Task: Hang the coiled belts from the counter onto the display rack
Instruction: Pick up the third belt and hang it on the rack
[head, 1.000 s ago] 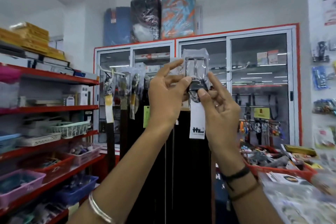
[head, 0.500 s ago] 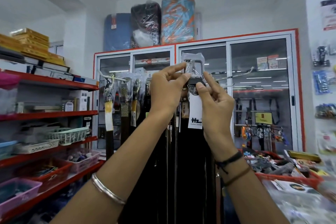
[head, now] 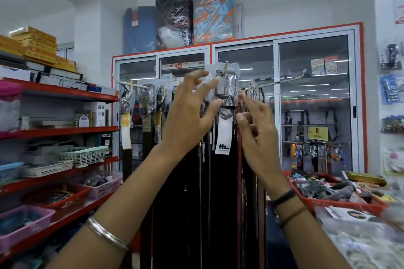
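A dark belt with a plastic-wrapped metal buckle and a white paper tag hangs by its buckle from a hook tip of the display rack, straight ahead. My left hand is just left of the buckle, fingers spread, holding nothing. To the right and slightly below the buckle, my right hand is also empty with its fingers apart. Several more dark belts hang from the rack's left arm and down behind my forearms.
Red shelves with baskets and boxes line the left side. A glass-door cabinet stands behind the rack. At the lower right is a counter with a red tray of small goods and plastic-wrapped items.
Both hands held the buckle and lifted it onto the hook. Now they have let go and drawn back, fingers spread, and the belt hangs by itself.
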{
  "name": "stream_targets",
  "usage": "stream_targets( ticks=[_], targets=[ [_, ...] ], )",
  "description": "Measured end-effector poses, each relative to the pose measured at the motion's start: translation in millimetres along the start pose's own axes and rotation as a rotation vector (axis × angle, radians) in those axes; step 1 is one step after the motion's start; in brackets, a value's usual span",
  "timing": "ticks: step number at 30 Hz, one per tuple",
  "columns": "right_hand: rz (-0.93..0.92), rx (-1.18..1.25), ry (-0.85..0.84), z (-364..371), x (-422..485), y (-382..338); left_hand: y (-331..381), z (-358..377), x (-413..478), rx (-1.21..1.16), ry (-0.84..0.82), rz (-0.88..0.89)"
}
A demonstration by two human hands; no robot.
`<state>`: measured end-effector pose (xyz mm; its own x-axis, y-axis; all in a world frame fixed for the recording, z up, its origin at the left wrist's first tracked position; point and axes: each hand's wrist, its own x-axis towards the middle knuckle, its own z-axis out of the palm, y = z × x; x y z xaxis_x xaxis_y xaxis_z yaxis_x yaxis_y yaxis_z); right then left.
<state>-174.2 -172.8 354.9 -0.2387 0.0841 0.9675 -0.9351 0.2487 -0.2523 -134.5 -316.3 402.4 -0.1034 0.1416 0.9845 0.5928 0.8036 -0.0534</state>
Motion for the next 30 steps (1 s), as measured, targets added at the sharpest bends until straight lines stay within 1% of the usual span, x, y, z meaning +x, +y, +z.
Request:
stream_targets(
  ticks=[2,3,6,9,13,18,20,22,24,27,30],
  targets=[
    [-0.069,-0.065,-0.065,-3.5,-3.5,8.4,-9.4,1.1,-2.2,0.121,-0.106,0.124],
    [-0.088,-0.086,-0.091,-3.4,-4.8,11.9,-13.5,2.1,-2.7,0.169,-0.143,0.157],
    [-0.131,-0.175,-0.107,0.2,-4.6,20.1,-25.2,8.2,-2.6,0.249,-0.174,0.188],
    [-0.161,-0.336,-0.111,5.4,-1.0,29.8,-34.0,16.7,-2.0,0.349,-0.185,0.192],
    [-0.146,-0.437,-0.122,13.0,-3.9,36.0,-44.2,28.2,-5.9,0.325,-0.238,0.13],
    [-0.122,-0.39,-0.05,19.3,-14.1,29.3,-48.0,28.3,-13.7,0.21,-0.277,0.096],
    [-0.124,-0.384,0.02,24.3,-23.0,19.7,-47.6,18.3,-22.4,0.151,-0.232,0.094],
    [-0.165,-0.4,0.082,34.7,-36.5,6.0,-52.9,3.1,-35.5,0.094,-0.143,0.086],
    [-0.212,-0.389,0.083,50.9,-51.0,-7.5,-66.0,-15.4,-48.4,0.041,-0.035,0.065],
    [-0.253,-0.36,-0.027,89.0,-67.9,-21.4,-99.8,-45.2,-62.2,0.031,0.107,0.002],
    [-0.271,-0.342,-0.182,130.3,-78.7,-27.7,-135.2,-65.9,-65.9,0.006,0.153,-0.142]
  ],
)
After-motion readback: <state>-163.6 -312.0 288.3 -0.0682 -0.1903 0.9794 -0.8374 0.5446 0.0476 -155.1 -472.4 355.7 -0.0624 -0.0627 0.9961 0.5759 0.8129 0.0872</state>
